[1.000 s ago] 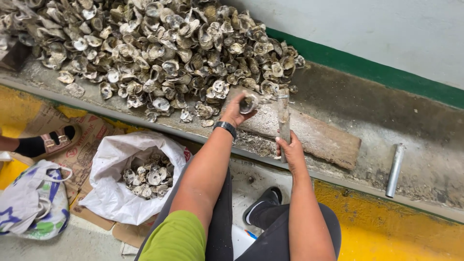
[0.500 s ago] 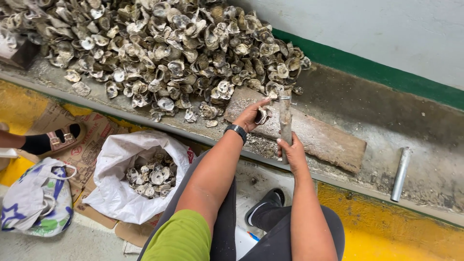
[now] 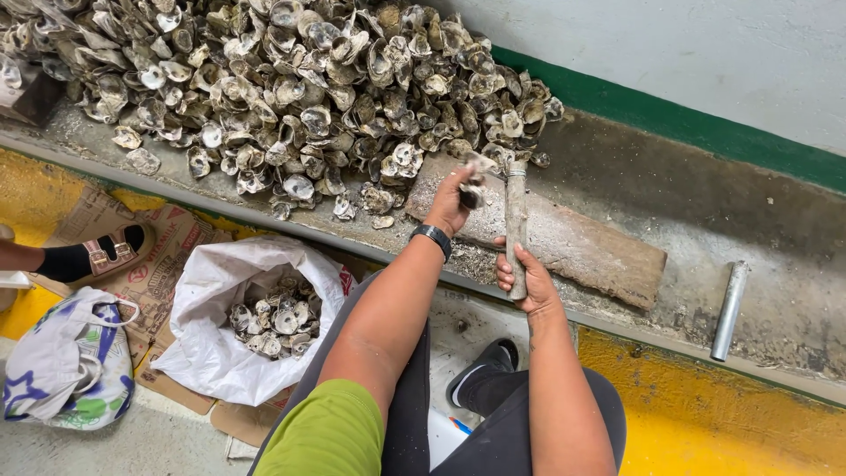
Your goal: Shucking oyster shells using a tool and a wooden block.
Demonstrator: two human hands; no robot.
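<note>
Fingers [image 3: 504, 269] (right) — around upright rod [image 3: 515, 220]

The person is wearing a lime-green short sleeve [image 3: 330, 432] on the left arm and a black wristband [image 3: 433, 238] at the left wrist. Both forearms are showing bare. Dark grey trousers [image 3: 515, 432] are covering the legs, and a black shoe [image 3: 483, 366] is peeking out below.
</note>
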